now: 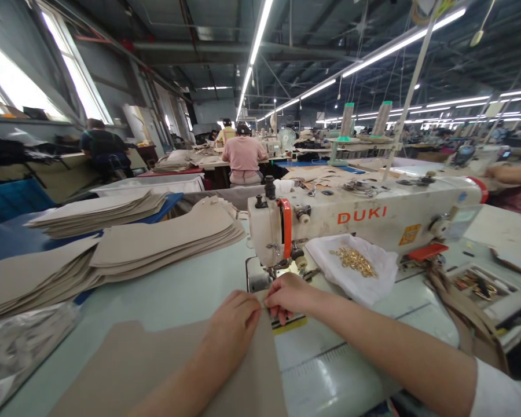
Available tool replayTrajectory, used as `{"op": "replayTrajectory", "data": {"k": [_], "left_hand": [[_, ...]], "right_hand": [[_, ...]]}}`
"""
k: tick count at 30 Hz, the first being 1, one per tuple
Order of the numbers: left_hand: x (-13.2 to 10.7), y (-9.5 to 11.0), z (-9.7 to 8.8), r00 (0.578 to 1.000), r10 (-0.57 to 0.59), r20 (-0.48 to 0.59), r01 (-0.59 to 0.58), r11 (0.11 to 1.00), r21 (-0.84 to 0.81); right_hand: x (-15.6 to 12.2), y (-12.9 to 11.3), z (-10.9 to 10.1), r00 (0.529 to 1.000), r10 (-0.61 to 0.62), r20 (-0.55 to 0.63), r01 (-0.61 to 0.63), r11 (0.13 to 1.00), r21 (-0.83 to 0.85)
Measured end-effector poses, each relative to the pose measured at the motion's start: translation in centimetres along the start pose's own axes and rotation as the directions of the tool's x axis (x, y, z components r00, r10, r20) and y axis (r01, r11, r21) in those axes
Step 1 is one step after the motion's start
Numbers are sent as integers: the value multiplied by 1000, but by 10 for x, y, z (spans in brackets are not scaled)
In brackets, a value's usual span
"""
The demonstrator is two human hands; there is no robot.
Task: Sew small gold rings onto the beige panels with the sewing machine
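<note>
A beige cut fabric piece (147,370) lies flat on the pale sewing table (178,295) in front of me. My left hand (232,327) rests on its right edge with the fingers curled down onto the cloth. My right hand (289,295) is closed in a pinch on the fabric's front edge, right below the needle area of the white DUKI sewing machine (364,217). What lies under the presser foot is hidden by my hands.
Stacks of beige cut pieces (165,234) lie to the left. A white cloth with small gold metal parts (353,260) sits under the machine arm. A parts tray (481,284) is at right. Other people work at tables behind, one in pink (244,159).
</note>
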State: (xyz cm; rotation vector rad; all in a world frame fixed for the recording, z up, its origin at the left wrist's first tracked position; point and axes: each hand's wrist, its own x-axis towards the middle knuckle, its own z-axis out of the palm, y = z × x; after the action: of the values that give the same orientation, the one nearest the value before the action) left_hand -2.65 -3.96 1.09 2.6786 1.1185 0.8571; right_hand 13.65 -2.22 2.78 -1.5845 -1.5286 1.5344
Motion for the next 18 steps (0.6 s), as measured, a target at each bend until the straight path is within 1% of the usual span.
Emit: {"op": "replayTrajectory", "data": {"k": [4, 7, 9, 11, 12, 14, 16, 18], "left_hand": [[1, 0, 2, 999, 50, -21, -49, 998, 30], [2, -1, 5, 996, 80, -28, -78, 995, 62], [2, -3, 6, 996, 86, -30, -83, 994, 71], [3, -4, 7, 996, 84, -30, -81, 994, 69], [3, -4, 7, 996, 83, -32, -80, 994, 70], [2, -4, 8, 996, 84, -40, -81, 994, 73], [2, -4, 8, 995, 88, -56, -84, 994, 72], [1, -3, 8, 993, 91, -73, -86, 994, 68]], "right_hand": [[2, -1, 0, 1000, 3, 7, -3, 999, -44], [4, 0, -1, 1000, -15, 8, 15, 993, -116], [3, 1, -1, 998, -56, -4, 54, 981, -189], [-2, 4, -2, 989, -138, -47, 119, 951, -287], [-6, 6, -3, 977, -199, -77, 161, 925, -345], [-16, 13, -5, 931, -346, -115, 257, 845, -469], [-25, 21, -7, 874, -478, -87, 348, 742, -573], [-32, 30, -8, 831, -556, -25, 417, 651, -634]]}}
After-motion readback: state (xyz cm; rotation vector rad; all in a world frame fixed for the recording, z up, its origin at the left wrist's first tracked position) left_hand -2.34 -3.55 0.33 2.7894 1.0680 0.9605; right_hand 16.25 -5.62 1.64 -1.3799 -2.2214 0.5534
